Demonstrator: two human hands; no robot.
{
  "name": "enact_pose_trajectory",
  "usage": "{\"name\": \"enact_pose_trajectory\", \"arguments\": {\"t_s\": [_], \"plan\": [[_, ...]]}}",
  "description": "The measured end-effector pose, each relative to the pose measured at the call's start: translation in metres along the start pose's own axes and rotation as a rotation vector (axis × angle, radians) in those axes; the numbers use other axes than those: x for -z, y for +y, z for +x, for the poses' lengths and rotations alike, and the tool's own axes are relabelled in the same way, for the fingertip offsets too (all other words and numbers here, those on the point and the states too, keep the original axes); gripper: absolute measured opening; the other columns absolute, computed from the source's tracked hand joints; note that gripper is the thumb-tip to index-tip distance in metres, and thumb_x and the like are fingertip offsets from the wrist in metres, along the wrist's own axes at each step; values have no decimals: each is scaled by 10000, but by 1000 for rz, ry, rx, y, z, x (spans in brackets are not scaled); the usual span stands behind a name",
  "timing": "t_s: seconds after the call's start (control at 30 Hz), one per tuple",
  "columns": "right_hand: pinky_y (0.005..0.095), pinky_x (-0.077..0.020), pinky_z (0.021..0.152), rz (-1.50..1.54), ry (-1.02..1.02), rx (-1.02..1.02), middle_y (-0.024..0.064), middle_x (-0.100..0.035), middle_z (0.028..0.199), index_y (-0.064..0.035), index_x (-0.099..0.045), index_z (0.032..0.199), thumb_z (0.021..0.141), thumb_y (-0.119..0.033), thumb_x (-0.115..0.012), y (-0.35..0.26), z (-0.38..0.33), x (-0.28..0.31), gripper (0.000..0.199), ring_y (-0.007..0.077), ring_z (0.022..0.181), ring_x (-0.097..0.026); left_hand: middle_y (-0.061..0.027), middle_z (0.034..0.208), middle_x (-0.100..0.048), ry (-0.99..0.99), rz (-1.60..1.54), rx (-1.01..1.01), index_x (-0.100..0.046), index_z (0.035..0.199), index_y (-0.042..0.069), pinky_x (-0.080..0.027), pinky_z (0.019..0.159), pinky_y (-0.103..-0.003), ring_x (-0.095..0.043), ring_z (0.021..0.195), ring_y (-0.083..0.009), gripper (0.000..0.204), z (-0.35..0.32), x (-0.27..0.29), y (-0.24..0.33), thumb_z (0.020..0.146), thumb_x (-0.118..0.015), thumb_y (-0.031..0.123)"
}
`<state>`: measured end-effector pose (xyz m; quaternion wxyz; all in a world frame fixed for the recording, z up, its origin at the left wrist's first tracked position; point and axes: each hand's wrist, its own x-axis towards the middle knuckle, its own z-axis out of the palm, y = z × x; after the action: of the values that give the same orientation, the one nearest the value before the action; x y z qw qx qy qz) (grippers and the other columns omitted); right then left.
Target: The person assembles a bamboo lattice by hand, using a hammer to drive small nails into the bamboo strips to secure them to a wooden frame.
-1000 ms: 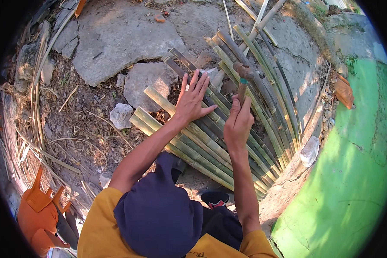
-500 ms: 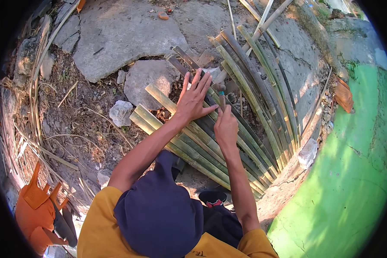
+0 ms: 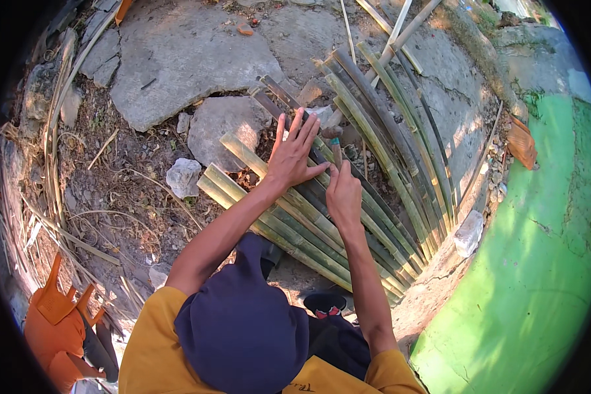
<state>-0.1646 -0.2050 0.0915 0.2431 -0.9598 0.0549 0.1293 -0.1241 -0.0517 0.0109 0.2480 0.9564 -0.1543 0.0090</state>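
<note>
My left hand (image 3: 291, 152) lies flat with its fingers spread across dark bamboo poles (image 3: 276, 92), their cut ends showing beyond the fingertips. Beside it on the right, my right hand (image 3: 343, 192) is closed round the handle of what looks like a hammer (image 3: 335, 146). A teal band marks the tool near its small greyish-brown head, which is close to the bamboo. Several green split bamboo lengths (image 3: 295, 244) run from below my left forearm toward the lower right. More green and dark bamboo pieces (image 3: 400, 154) fan out to the right of the tool.
Broken concrete slabs (image 3: 190, 62) and a white stone (image 3: 183, 177) lie on the left. An orange plastic chair (image 3: 54, 322) stands at lower left. A green-painted surface (image 3: 505, 282) borders the right side, with another pale stone (image 3: 468, 234) by its edge. Thin bamboo strips lie at far left.
The view has shifted very slightly. Both hands keep nearly the same place, the left flat on the bamboo and the right round the tool's handle.
</note>
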Motion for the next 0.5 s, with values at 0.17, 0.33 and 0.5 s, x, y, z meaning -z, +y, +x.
{"name": "enact_pose_trajectory", "arguments": {"t_s": [0.17,0.33,0.5], "plan": [[550,-427,569,252,155,89,295,-605,709,26,-537,1076,1134,-235,-492,-45,1,32,271,542,688,-618,-112,1714,-352,-1,26,24,-394,1625,7,-13,1316,-634,-149,1646,-334,1084,-6,4,-11,869,-631,746],[524,-425,568,320,310,162,298,-611,714,28,-540,1085,1124,-211,-499,-28,-7,18,246,542,698,-620,-107,1706,-362,-7,57,12,-417,1615,15,-16,1323,-620,-135,1648,-323,1078,0,8,-2,863,-619,761],[551,-407,577,288,111,5,323,-590,720,28,-563,1087,1126,-221,-486,-1,-6,-4,264,545,690,-610,-100,1713,-354,-13,-15,14,-403,1624,21,-11,1319,-626,-147,1647,-333,1085,-1,-2,-1,861,-636,757]]}}
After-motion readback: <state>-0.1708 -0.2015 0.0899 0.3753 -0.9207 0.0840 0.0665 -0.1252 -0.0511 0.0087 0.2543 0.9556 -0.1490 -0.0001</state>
